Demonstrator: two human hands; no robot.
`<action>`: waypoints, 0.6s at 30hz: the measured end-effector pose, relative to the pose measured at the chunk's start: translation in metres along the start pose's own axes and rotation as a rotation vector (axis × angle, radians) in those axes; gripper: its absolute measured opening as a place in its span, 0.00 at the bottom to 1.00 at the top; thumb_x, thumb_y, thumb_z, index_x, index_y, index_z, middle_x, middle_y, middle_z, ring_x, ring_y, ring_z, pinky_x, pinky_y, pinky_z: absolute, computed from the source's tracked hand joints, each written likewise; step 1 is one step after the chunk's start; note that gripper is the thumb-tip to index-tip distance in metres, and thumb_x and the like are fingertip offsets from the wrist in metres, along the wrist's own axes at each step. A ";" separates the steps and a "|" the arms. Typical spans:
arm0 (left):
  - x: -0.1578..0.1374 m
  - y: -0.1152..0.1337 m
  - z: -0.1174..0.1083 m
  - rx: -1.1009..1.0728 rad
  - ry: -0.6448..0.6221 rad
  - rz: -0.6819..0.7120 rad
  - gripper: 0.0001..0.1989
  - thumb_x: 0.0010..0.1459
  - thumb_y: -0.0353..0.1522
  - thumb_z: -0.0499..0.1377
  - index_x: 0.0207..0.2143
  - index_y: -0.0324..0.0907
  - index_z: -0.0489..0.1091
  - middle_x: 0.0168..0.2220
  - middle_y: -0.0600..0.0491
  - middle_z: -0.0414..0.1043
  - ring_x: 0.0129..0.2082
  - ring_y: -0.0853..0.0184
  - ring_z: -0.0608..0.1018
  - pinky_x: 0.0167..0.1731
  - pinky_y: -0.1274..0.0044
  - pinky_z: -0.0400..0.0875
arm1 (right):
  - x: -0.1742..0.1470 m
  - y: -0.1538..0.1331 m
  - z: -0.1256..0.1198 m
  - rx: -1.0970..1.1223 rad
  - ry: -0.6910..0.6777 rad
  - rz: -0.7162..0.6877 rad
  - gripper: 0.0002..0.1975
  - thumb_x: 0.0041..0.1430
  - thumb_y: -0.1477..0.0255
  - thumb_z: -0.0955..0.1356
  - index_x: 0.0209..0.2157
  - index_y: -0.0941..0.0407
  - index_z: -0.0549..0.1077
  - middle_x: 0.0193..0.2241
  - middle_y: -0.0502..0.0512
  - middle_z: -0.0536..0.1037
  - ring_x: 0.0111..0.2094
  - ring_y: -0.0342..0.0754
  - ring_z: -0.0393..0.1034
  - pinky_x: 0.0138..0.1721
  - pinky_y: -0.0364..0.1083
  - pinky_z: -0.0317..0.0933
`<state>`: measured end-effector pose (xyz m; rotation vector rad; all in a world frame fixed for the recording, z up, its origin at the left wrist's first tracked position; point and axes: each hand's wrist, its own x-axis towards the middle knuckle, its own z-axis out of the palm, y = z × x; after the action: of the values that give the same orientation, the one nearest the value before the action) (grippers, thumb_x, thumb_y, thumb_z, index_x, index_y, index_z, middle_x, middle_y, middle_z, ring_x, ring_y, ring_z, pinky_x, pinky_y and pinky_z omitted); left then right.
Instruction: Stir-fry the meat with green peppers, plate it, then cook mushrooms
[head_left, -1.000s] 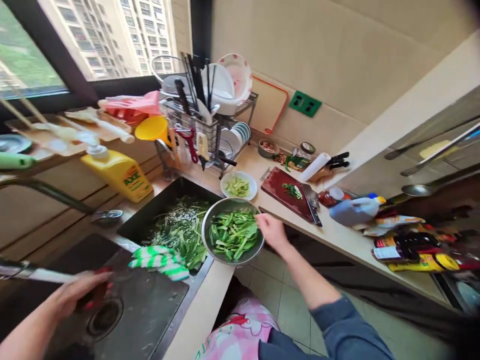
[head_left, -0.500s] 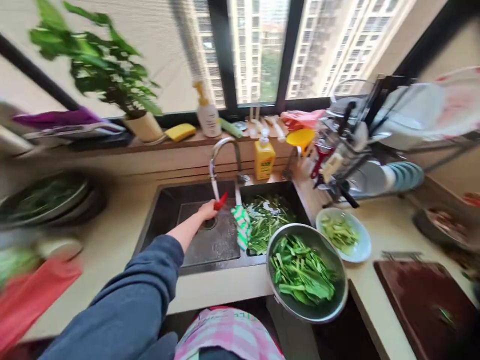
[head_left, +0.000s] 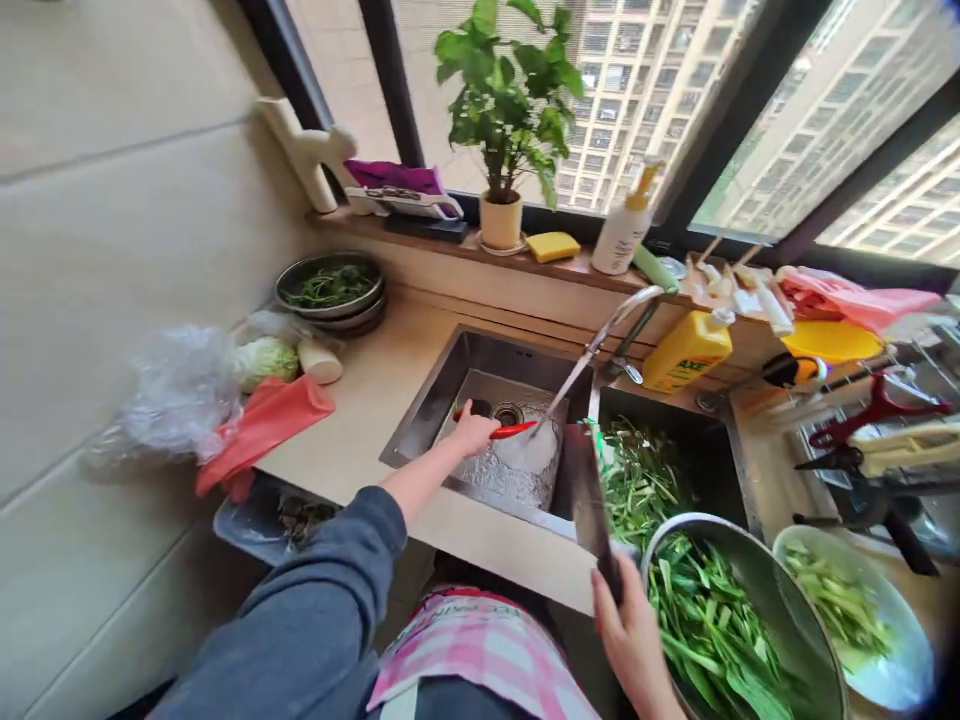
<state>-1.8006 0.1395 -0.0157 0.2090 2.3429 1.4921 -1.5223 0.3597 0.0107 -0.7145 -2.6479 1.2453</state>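
Note:
My left hand point(head_left: 475, 434) is closed around a red chili pepper point(head_left: 516, 430) in the left sink basin point(head_left: 420, 440). The pepper's tip pokes out at the right, by the water stream falling from the faucet point(head_left: 622, 312). On the right, my right hand point(head_left: 628, 622) grips a kitchen knife by its dark handle, with the broad blade point(head_left: 589, 490) pointing up and away from me at the right edge of that basin. Close to this hand stands a metal colander point(head_left: 806, 610) full of green leaves point(head_left: 712, 610).
Cut greens point(head_left: 637, 470) lie in the right basin. Beyond the colander is a plate point(head_left: 911, 640) of pale green pieces. A yellow soap bottle point(head_left: 686, 352) stands behind the sink. Red gloves point(head_left: 266, 430), a cabbage point(head_left: 264, 362) and stacked bowls point(head_left: 330, 290) occupy the left counter.
The view has swung left. My right hand, out of view before, now shows with a knife. The chili pepper stays in my left hand, and water now visibly runs into the basin.

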 end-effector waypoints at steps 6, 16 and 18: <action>-0.061 -0.032 -0.073 -0.155 0.245 -0.024 0.14 0.43 0.24 0.66 0.17 0.45 0.64 0.13 0.60 0.58 0.35 0.61 0.75 0.58 0.61 0.41 | 0.036 -0.072 0.080 -0.003 -0.357 -0.152 0.19 0.54 0.55 0.61 0.41 0.51 0.69 0.22 0.54 0.73 0.22 0.52 0.70 0.21 0.48 0.64; -0.286 -0.134 -0.211 0.822 0.475 -0.336 0.07 0.54 0.38 0.60 0.29 0.45 0.72 0.22 0.55 0.75 0.29 0.62 0.77 0.57 0.53 0.35 | 0.004 -0.183 0.197 -0.060 -1.091 -0.714 0.13 0.62 0.62 0.58 0.42 0.55 0.63 0.31 0.55 0.76 0.30 0.48 0.72 0.31 0.44 0.64; -0.309 -0.149 -0.214 0.816 0.503 -0.379 0.07 0.54 0.38 0.60 0.29 0.45 0.72 0.23 0.55 0.75 0.28 0.62 0.77 0.57 0.53 0.35 | -0.008 -0.190 0.217 -0.096 -1.177 -0.771 0.12 0.63 0.64 0.57 0.42 0.55 0.62 0.29 0.54 0.76 0.29 0.48 0.72 0.30 0.44 0.64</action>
<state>-1.5842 -0.2020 -0.0019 -0.4455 3.0431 0.3757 -1.6510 0.1007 0.0133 1.3667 -3.1372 1.4825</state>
